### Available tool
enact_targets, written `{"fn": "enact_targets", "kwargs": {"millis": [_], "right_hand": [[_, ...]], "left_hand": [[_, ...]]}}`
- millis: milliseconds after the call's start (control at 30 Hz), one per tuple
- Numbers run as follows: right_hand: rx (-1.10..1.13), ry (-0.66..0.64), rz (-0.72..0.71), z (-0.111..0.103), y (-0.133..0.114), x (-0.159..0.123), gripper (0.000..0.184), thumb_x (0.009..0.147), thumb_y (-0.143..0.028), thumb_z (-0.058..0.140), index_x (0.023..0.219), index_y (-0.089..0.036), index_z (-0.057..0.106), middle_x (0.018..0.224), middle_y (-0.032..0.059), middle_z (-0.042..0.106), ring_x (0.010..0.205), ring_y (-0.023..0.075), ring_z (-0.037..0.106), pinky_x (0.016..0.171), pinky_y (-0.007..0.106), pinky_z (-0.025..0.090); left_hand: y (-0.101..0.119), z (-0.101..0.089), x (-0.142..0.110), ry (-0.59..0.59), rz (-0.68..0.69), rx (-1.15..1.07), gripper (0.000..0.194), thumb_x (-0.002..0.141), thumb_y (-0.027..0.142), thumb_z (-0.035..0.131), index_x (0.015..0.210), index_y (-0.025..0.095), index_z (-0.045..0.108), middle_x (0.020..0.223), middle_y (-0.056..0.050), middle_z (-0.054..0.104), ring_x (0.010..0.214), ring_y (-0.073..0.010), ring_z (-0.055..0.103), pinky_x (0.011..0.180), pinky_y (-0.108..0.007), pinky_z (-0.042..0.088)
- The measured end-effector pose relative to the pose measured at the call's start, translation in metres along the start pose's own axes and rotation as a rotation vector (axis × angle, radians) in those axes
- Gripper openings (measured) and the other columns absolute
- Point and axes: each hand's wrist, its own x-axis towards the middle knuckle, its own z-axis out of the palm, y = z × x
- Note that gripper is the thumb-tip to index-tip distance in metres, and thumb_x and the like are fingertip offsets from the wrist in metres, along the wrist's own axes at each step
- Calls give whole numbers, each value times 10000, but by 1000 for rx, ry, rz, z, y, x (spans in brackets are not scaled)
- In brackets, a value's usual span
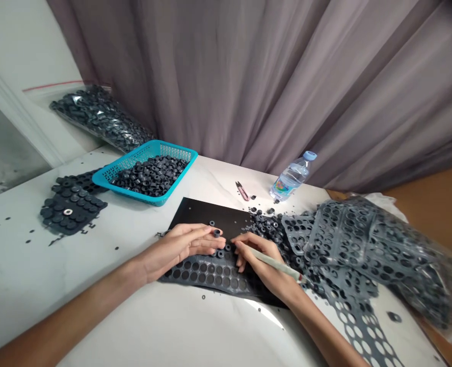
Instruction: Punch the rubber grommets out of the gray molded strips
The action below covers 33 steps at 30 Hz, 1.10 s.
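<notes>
Dark rubber sheet (206,275) near side of both hands, long axis left–right. Left hand (193,240) extended; small cap (217,233) at its fingertips, pinch cannot be told. Right hand (267,270) grasps pale stick (277,264); cap lies far-left of stick.

Grey sheet (213,273), dark circles (218,281); turquoise basket (141,197)

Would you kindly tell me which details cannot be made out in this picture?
Head view: the front end of the tool, hidden by the right hand.
Head view: part of the dimpled sheet, covered by the left hand.
Head view: lettering on the bottle label, too small and blurred.
Head view: the floor of the basket, hidden by pieces.
Head view: the holed strip, cut off by the bottom edge.
</notes>
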Motion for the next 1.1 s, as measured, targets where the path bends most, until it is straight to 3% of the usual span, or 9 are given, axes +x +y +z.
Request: {"fn": "enact_targets", "kwargs": {"millis": [167, 367, 533, 700, 900, 1000, 1100], "right_hand": [[60, 15, -3, -4, 1, 0, 321, 963, -452, 647, 1140, -184, 638, 760, 14, 703, 640, 164, 675, 663, 305, 562], [33, 17, 10, -6, 0, -2, 290, 899, -443, 737, 1014, -178, 718, 929, 61, 728, 750, 180, 696, 687, 295, 558], [24, 28, -11, -3, 1, -4, 248, 976, -410, 634, 928, -179, 712, 776, 14, 659, 665, 142, 624, 641, 265, 495], [125, -30, 23, -1, 8, -3, 264, 942, -420, 680, 1058, -185, 646, 766, 2, 649, 631, 131, 584, 590, 246, 469], [110, -50, 34, -2, 7, -3, 203, 961, -389, 653, 939, -190, 622, 720, -8, 643, 636, 137, 614, 615, 251, 494], [114, -42, 29, -2, 10, -3, 179, 984, -367, 614, 931, -195, 612, 719, -4, 664, 631, 141, 630, 630, 262, 513], [119, 1, 24, 0, 16, -3, 150, 993, -342, 590, 939, -202, 597, 699, -9, 663, 607, 144, 631, 613, 264, 517]], "left_hand": [[0, 1, -1, -22, -15, -25, 378, 951, 444, 692, 1174, 141, 722, 1214, -161, 749, 1218, -259, 679, 1012, -338, 547], [1, 4, -3, -56, -24, -47, 360, 961, 429, 686, 1171, 141, 732, 1189, -161, 759, 1193, -253, 692, 952, -310, 565], [6, 9, -6, -97, 7, -2, 360, 969, 430, 676, 1195, 156, 737, 1184, -152, 761, 1188, -247, 692, 899, -274, 569], [8, 10, -8, -113, 32, -7, 344, 995, 420, 634, 1202, 167, 744, 1194, -143, 759, 1210, -256, 679, 946, -308, 567], [6, 11, -8, -115, 37, 23, 358, 989, 423, 639, 1211, 161, 740, 1229, -143, 745, 1252, -278, 652, 985, -339, 563], [7, 8, -5, -75, 57, 60, 373, 983, 432, 643, 1227, 161, 724, 1272, -140, 726, 1267, -278, 642, 1025, -350, 546], [26, -14, 10, 144, 254, 234, 389, 972, 451, 643, 1217, 157, 712, 1239, -140, 740, 1162, -270, 703, 1024, -370, 548]]}}
